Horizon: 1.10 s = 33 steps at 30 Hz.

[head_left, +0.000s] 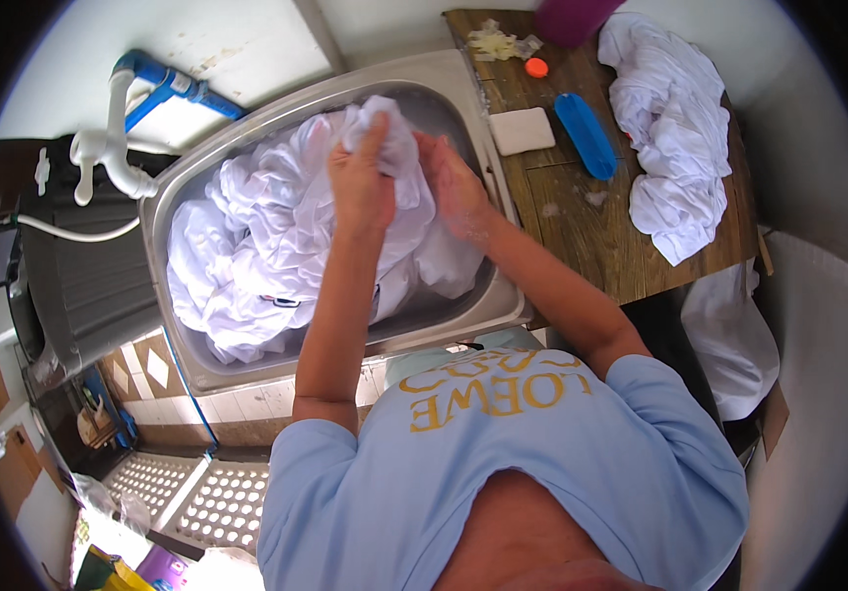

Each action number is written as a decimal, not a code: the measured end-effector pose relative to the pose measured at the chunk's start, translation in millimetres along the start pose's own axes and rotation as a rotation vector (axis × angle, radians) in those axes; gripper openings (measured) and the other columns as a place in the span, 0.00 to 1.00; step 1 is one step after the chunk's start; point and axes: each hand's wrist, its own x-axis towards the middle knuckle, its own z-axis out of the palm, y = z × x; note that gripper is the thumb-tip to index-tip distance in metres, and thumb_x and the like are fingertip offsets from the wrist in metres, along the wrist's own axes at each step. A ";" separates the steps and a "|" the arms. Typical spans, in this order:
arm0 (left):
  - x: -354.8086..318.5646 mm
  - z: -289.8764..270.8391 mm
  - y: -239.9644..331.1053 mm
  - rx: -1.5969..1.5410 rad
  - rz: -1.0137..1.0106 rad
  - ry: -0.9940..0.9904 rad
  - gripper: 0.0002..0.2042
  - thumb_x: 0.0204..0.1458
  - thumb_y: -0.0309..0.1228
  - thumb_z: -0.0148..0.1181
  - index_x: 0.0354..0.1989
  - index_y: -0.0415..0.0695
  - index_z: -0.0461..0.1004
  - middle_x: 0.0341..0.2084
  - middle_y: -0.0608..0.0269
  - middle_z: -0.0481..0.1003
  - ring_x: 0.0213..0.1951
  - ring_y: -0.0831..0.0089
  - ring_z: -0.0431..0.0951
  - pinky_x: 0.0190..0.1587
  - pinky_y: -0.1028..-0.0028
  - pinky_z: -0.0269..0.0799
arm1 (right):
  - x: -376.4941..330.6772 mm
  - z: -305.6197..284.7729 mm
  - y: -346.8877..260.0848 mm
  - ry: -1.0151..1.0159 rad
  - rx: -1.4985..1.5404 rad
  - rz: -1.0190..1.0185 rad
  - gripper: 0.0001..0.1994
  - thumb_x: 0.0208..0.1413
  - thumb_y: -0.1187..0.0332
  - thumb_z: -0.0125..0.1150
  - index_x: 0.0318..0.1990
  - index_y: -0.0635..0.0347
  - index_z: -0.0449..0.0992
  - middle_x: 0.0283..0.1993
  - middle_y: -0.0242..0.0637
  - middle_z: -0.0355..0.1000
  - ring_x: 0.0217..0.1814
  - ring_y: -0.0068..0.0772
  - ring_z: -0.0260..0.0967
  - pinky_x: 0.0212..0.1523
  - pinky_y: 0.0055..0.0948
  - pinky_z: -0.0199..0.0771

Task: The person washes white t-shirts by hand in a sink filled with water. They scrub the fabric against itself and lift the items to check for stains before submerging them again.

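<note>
A heap of wet white cloth (276, 212) fills most of the stainless steel sink (335, 351). Over its right part, my left hand (363, 182) is closed on a bunched piece of white cloth (399, 143), thumb uppermost. The bunch rises above the heap, and the rest hangs down between my hands. My right hand (458, 187) is just right of it, palm turned toward the cloth and fingers loosely extended, their tips close against it. A little foam shows on the right wrist. The left fingers are partly hidden by the cloth.
A wooden table (582, 266) adjoins the sink's right side, bearing a white bar (521, 131), a blue oblong holder (585, 136), an orange cap (537, 67) and piled white cloth (675, 133). A white tap (109, 148) overhangs the sink's left edge. A white bag (729, 345) hangs below the table.
</note>
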 end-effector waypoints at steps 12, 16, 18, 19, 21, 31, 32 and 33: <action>-11.4 71.5 -94.4 1.667 0.647 -0.453 0.15 0.41 0.17 0.50 0.41 0.35 0.68 0.38 0.52 0.65 0.39 0.53 0.71 0.40 0.59 0.68 | -11.9 -49.9 39.5 -0.236 0.757 0.036 0.14 0.57 0.63 0.46 0.47 0.61 0.64 0.45 0.35 0.65 0.50 0.29 0.61 0.51 0.32 0.62; -13.9 76.5 -93.9 1.864 0.558 -0.483 0.13 0.42 0.19 0.51 0.39 0.34 0.68 0.38 0.53 0.64 0.38 0.54 0.72 0.37 0.59 0.69 | -10.5 -53.1 42.7 -0.260 0.774 0.030 0.14 0.55 0.64 0.47 0.47 0.61 0.64 0.46 0.36 0.65 0.50 0.29 0.62 0.51 0.32 0.63; -15.8 79.6 -87.1 1.918 0.512 -0.484 0.11 0.43 0.21 0.51 0.37 0.34 0.69 0.36 0.53 0.65 0.36 0.54 0.72 0.35 0.59 0.70 | -7.4 -54.4 43.8 -0.266 0.767 0.024 0.15 0.55 0.65 0.47 0.47 0.61 0.63 0.46 0.36 0.65 0.50 0.29 0.62 0.52 0.32 0.63; -18.7 81.3 -79.0 1.916 0.489 -0.511 0.10 0.43 0.22 0.51 0.37 0.34 0.70 0.35 0.55 0.66 0.36 0.56 0.73 0.35 0.62 0.70 | -5.3 -54.4 45.5 -0.265 0.758 0.015 0.15 0.54 0.65 0.48 0.48 0.61 0.63 0.46 0.36 0.64 0.51 0.29 0.62 0.52 0.32 0.64; -24.0 80.1 -54.2 1.911 0.447 -0.563 0.10 0.45 0.24 0.51 0.36 0.33 0.71 0.33 0.58 0.70 0.34 0.60 0.75 0.35 0.66 0.71 | 1.8 -54.7 45.5 -0.239 0.708 -0.009 0.15 0.53 0.66 0.48 0.48 0.61 0.63 0.46 0.37 0.64 0.51 0.29 0.62 0.52 0.32 0.64; -26.6 -9.9 86.0 0.384 -0.306 -0.084 0.18 0.48 0.28 0.54 0.48 0.36 0.70 0.38 0.60 0.74 0.40 0.71 0.75 0.42 0.74 0.71 | 11.3 5.0 -20.4 -0.170 -0.462 -0.239 0.24 0.49 0.71 0.47 0.57 0.61 0.58 0.54 0.40 0.61 0.57 0.30 0.57 0.57 0.29 0.57; -28.0 -15.6 92.2 0.368 -0.302 -0.091 0.17 0.48 0.28 0.55 0.47 0.36 0.70 0.38 0.60 0.75 0.39 0.71 0.75 0.41 0.74 0.71 | 16.4 12.3 -25.6 -0.366 -0.463 -0.257 0.24 0.50 0.72 0.48 0.57 0.61 0.58 0.55 0.39 0.60 0.56 0.28 0.57 0.56 0.28 0.58; -28.9 -17.8 95.0 0.346 -0.304 -0.106 0.16 0.48 0.28 0.55 0.46 0.36 0.71 0.37 0.61 0.75 0.38 0.72 0.75 0.40 0.74 0.72 | 17.3 24.0 -32.6 -0.458 -0.391 -0.105 0.19 0.49 0.73 0.53 0.52 0.61 0.64 0.52 0.38 0.64 0.55 0.27 0.60 0.56 0.27 0.59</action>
